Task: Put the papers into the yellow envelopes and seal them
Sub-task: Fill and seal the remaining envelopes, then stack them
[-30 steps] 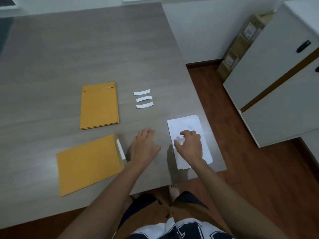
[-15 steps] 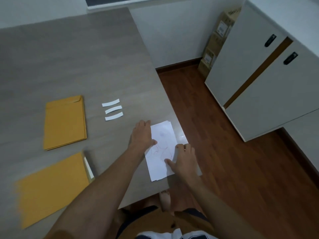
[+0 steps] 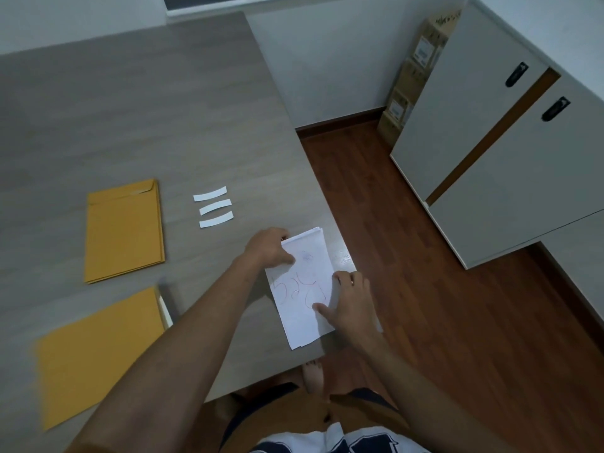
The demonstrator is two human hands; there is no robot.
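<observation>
A small stack of white papers [image 3: 302,289] with red scribbles lies near the table's right front corner. My left hand [image 3: 269,248] pinches the top sheet's far left corner, thumb on top, lifting it slightly. My right hand [image 3: 351,300] grips the stack's right edge, thumb lying on the paper. One yellow envelope [image 3: 94,353] lies at the front left with its flap [image 3: 165,308] open toward the papers. A pile of yellow envelopes [image 3: 124,230] lies farther back on the left.
Three white adhesive strips [image 3: 212,207] lie between the envelope pile and the papers. The grey table [image 3: 147,109] ends just right of the papers, over wooden floor [image 3: 441,322]. White cabinets [image 3: 506,158] and cardboard boxes [image 3: 411,80] stand to the right.
My left hand came from the bare table onto the papers' far left corner and took hold of the top sheet. My right hand slid to the stack's right edge. The view swung right.
</observation>
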